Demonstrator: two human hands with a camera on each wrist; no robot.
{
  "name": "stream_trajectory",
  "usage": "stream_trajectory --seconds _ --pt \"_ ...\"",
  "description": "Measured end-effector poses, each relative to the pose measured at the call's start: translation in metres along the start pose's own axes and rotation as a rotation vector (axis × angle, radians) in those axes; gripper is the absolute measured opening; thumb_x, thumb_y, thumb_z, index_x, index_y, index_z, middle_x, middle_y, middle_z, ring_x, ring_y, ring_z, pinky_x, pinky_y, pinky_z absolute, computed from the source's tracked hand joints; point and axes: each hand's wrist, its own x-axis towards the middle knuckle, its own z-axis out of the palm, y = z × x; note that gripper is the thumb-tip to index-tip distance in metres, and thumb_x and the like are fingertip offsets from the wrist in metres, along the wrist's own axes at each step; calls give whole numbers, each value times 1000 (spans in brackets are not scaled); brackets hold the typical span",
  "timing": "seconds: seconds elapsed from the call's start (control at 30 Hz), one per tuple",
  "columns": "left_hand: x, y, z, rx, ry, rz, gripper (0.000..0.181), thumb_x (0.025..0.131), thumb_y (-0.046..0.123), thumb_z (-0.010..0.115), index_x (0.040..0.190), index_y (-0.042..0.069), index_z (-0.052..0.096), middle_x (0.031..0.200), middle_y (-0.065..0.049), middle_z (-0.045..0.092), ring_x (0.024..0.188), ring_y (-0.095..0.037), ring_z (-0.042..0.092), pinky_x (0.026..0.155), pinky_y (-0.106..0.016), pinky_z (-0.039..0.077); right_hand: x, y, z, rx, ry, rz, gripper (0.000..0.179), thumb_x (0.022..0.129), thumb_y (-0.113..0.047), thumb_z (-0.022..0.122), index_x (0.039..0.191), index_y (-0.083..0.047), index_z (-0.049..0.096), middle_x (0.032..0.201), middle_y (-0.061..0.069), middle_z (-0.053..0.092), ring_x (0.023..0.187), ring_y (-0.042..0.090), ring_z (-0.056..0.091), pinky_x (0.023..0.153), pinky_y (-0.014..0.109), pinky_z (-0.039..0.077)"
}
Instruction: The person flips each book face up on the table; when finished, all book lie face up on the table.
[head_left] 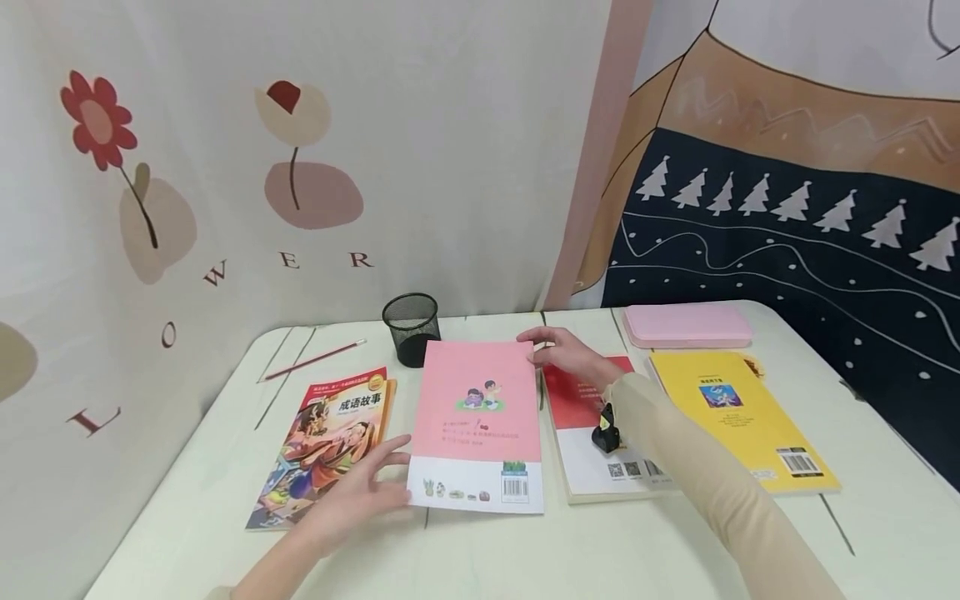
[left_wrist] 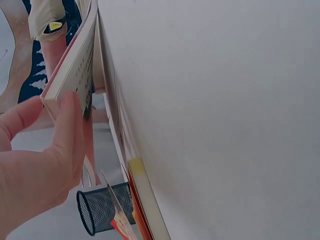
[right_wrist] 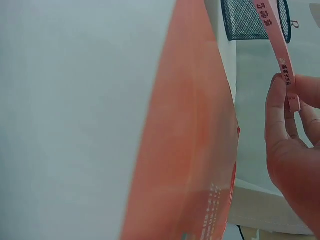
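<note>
Both hands hold a pink-and-white book (head_left: 472,408) over the middle of the table, its barcode side facing up. My left hand (head_left: 358,502) grips the book's lower left edge; in the left wrist view its thumb and fingers pinch the page block (left_wrist: 75,70). At the upper right corner, my right hand (head_left: 567,357) pinches the book, and the right wrist view shows its fingers on the pink spine (right_wrist: 280,55). Left of the held book lies a colourful picture-cover book (head_left: 322,454). A red-and-white book (head_left: 592,458) lies partly beneath my right forearm.
Behind the held book stands a black mesh pen cup (head_left: 405,317). A red pencil (head_left: 315,361) lies at the back left. On the right are a yellow book (head_left: 750,433) and a pink case (head_left: 686,325). Patterned curtains (head_left: 450,167) hang behind the table (head_left: 480,558).
</note>
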Motion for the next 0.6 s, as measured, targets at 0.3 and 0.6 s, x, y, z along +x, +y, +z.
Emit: stream_trajectory --seconds 0.3,0.6 --pt "0 4 9 21 142 0 65 80 4 61 134 -3 26 127 -28 37 102 -32 52 84 -37 45 1 5 -3 50 6 -3 34 84 -10 55 118 -12 53 116 8 46 106 23 42 89 40 37" --pt "2 7 15 40 243 -55 58 79 1 60 131 -3 35 127 -24 41 100 -27 54 85 -39 43 3 3 -3 177 31 34 34 86 -8 55 119 -6 50 116 12 48 100 25 49 86 34 43"
